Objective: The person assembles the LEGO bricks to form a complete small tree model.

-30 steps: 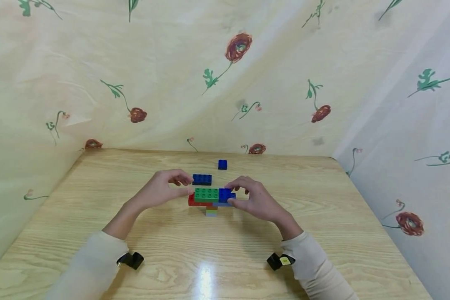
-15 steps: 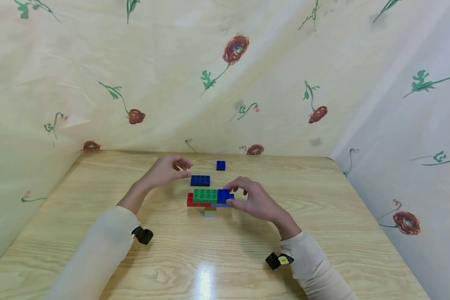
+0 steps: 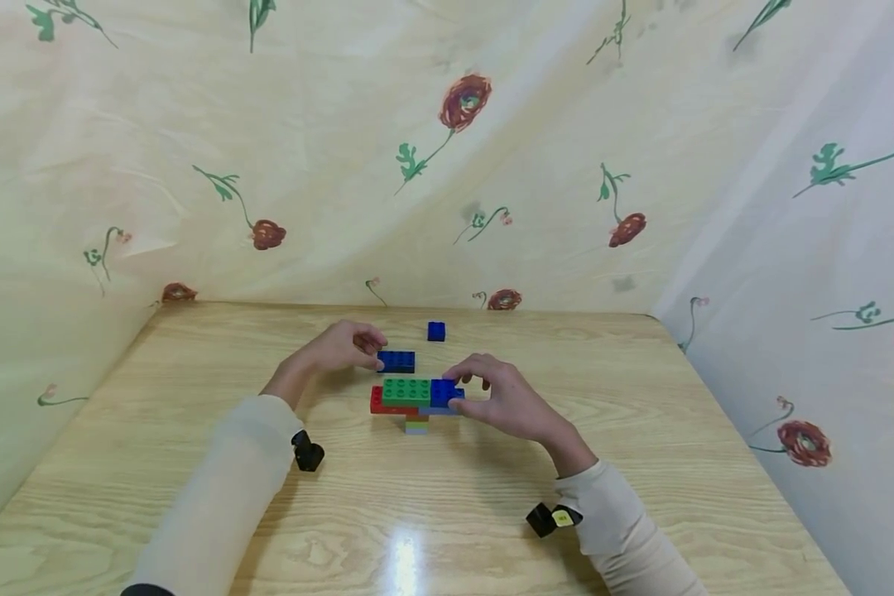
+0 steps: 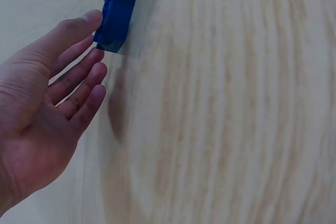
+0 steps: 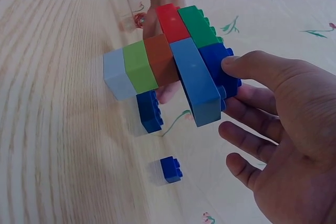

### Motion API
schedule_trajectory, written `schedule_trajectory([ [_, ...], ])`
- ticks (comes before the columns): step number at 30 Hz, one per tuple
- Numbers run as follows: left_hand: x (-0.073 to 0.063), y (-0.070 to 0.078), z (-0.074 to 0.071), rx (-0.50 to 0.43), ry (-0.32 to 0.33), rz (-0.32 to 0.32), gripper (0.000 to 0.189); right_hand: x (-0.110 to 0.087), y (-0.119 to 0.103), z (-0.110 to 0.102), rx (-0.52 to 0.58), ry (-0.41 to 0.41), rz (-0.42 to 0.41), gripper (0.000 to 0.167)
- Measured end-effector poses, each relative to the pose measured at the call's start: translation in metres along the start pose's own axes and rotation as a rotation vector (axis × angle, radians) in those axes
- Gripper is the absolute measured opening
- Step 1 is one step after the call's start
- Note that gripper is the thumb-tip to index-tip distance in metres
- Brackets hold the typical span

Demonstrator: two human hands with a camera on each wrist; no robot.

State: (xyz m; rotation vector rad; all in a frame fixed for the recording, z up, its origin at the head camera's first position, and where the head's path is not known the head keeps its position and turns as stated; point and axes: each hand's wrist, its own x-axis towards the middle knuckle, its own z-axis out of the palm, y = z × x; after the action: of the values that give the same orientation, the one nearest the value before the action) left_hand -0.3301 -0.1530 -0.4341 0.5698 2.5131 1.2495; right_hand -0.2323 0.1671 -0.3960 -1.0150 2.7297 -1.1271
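Observation:
My right hand (image 3: 512, 404) pinches a square blue brick (image 5: 215, 66) between thumb and fingers. That brick sits on top of a T-shaped block build, beside a green brick (image 3: 406, 391). Below them lie a red brick (image 5: 172, 22) and a light blue brick (image 5: 198, 85), carried on a short column of orange-brown (image 5: 159, 59), lime (image 5: 139, 69) and pale grey (image 5: 118, 75) bricks. My left hand (image 3: 340, 346) reaches to the left end of a long dark blue brick (image 3: 398, 362) on the table, fingers loosely bent, thumb tip right at its studs.
A small blue brick (image 3: 436, 331) stands farther back on the wooden table (image 3: 566, 364). Behind and to the sides hangs flower-patterned cloth (image 3: 358, 165). Each sleeve has a black device at the wrist.
My left hand has left the side of the build and moved back to the long dark blue brick. My right hand stays on the square blue brick.

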Motion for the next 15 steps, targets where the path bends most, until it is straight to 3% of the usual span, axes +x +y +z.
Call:
schedule_trajectory([
  [15,0.000,-0.012,0.006,0.053,0.036,-0.004,0.035,-0.004,0.003,-0.008,-0.016,-0.032,0.013,0.033],
])
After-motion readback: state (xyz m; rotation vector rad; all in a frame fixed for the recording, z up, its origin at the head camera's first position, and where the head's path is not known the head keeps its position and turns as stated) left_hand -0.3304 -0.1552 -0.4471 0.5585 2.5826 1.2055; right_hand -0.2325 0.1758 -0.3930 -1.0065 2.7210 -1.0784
